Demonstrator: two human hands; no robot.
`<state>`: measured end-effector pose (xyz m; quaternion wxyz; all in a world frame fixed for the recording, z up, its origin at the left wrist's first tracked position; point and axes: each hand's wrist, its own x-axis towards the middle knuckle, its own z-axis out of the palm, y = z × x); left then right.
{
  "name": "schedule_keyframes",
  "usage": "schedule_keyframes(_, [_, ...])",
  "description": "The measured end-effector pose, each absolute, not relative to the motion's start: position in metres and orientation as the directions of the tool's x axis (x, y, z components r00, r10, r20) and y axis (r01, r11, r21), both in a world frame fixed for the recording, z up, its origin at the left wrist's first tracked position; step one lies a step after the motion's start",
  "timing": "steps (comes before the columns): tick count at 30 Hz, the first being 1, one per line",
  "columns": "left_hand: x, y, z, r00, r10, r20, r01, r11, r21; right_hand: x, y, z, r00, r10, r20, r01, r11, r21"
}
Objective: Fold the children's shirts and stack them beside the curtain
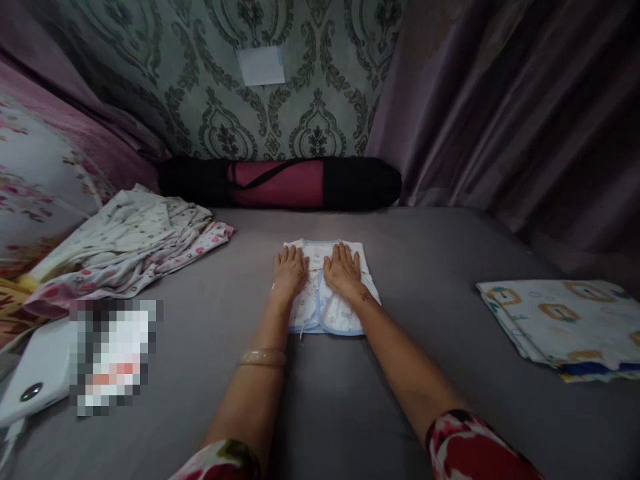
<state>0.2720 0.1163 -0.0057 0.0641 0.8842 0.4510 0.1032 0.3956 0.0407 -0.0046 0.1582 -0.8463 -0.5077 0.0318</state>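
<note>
A small white baby shirt [340,313] with light blue trim and a tie string lies folded on the grey bed sheet. Flat on its upper left part rests my left hand [291,272], fingers stretched out and pointing away from me. My right hand [343,270] presses on the upper right part in the same way. Neither hand grips anything. Both palms hide some of the cloth, whose curved blue-edged front flap shows between and below them.
Crumpled baby clothes [145,233] are heaped at left. Nearer me are a white device [43,373] with a cable and a blurred-out item [117,360]. A folded printed cloth [565,320] lies at right. A long black and magenta bag [280,183] runs along the patterned wall, between curtains.
</note>
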Motion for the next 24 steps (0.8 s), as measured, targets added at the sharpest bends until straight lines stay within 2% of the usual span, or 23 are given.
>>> schedule_keyframes(4, [0.271,0.115,-0.001,0.549,0.819,0.167,0.794,-0.574,0.203,0.398,0.04,-0.002,0.489,0.864,0.121,0.845,-0.435,-0.312])
schedule_keyframes(8, [0.269,0.116,0.001,0.384,0.869,0.311,0.865,-0.457,0.209,0.408,0.038,-0.004,0.62,0.743,0.252,0.78,-0.549,-0.299])
schedule_keyframes(13, [0.266,0.118,-0.009,0.387,0.902,0.193,0.868,-0.427,0.252,0.416,0.038,-0.013,0.656,0.724,0.214,0.751,-0.6,-0.276])
schedule_keyframes(19, [0.266,0.117,-0.014,0.369,0.904,0.216,0.86,-0.42,0.29,0.412,0.037,-0.011,0.666,0.717,0.206,0.741,-0.605,-0.291])
schedule_keyframes(22, [0.265,0.122,-0.012,0.359,0.91,0.206,0.843,-0.411,0.347,0.415,0.035,-0.005,0.656,0.734,0.174,0.742,-0.586,-0.325])
schedule_keyframes(24, [0.261,0.128,-0.009,0.368,0.915,0.166,0.805,-0.403,0.436,0.423,0.032,0.002,0.647,0.755,0.11,0.723,-0.561,-0.403])
